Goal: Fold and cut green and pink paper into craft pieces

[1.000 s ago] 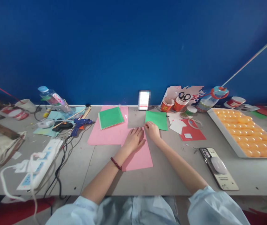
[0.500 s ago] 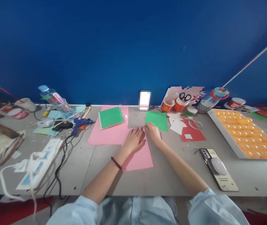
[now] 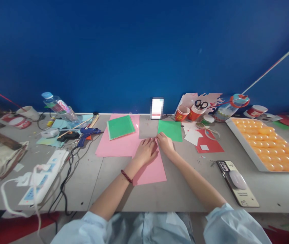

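A narrow pink sheet of paper (image 3: pixel 151 174) lies on the table in front of me. My left hand (image 3: pixel 146 150) rests flat across its upper part, fingers stretched out. At the sheet's top right corner my right hand (image 3: pixel 165 143) has its fingers curled together on the paper edge; the fingertips are partly hidden. Just beyond that hand is a green sheet (image 3: pixel 171 130). To the left, a larger pink sheet (image 3: pixel 116 147) carries a stack of green paper (image 3: pixel 121 127) in a clear sleeve.
On the left are a blue glue gun (image 3: pixel 85 135), a power strip (image 3: pixel 45 178) and a plastic bottle (image 3: pixel 60 106). Red paper cups (image 3: pixel 182 114), one holding scissors (image 3: pixel 201 104), stand at the back. A phone (image 3: pixel 238 184) and a tray of orange balls (image 3: pixel 243 144) occupy the right.
Both hands stay in the same place on the pink paper. The whole view has shifted very slightly.
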`<state>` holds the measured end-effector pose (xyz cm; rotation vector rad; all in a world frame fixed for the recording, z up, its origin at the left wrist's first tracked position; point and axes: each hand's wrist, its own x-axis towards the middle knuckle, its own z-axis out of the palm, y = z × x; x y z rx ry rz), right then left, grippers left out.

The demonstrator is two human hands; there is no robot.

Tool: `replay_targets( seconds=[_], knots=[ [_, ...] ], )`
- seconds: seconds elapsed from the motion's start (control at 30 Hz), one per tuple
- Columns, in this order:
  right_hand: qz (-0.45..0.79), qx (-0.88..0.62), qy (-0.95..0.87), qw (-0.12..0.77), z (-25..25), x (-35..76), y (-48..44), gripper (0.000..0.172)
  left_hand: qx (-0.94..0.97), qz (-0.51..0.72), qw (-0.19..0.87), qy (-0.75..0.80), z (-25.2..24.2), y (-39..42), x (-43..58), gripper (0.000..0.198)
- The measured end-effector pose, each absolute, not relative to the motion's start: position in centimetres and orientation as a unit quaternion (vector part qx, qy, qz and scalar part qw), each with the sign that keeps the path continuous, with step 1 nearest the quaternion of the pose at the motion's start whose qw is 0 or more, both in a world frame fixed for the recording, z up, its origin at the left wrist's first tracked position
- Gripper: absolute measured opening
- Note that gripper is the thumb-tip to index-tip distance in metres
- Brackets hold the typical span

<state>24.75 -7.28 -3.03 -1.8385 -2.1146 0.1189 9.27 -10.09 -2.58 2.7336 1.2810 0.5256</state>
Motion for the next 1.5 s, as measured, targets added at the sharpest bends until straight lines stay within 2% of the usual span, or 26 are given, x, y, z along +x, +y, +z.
replay_targets(
  seconds=[0.17,0.43,0.63,0.93,1.23,1.5],
  knots=[
    [0.027,-0.642,-0.751,0.151,-3.1,24.7,-7.6,0.025,0.888,0.173,0.054,0.422,-2.4,-10.2,9.3,0.041],
    [0.021,-0.627,-0.769,0.124,-2.9,25.1,-9.1,0.023,0.882,0.185,0.094,0.423,-2.2,-10.1,9.3,0.052],
    [0.022,-0.620,-0.776,0.114,-2.8,25.1,-10.7,0.022,0.877,0.197,0.110,0.424,-2.0,-10.2,9.3,0.047],
    [0.093,-0.628,-0.743,0.210,-2.7,25.5,-11.5,0.021,0.887,0.176,0.076,0.421,-2.7,-10.0,9.2,0.053],
    [0.081,-0.660,-0.720,0.200,-2.0,25.1,-7.9,0.021,0.880,0.182,0.087,0.429,-2.4,-10.2,9.1,0.061],
    [0.069,-0.658,-0.721,0.207,-2.4,25.3,-7.6,0.023,0.886,0.168,0.076,0.426,-2.5,-10.1,9.0,0.055]
  ],
)
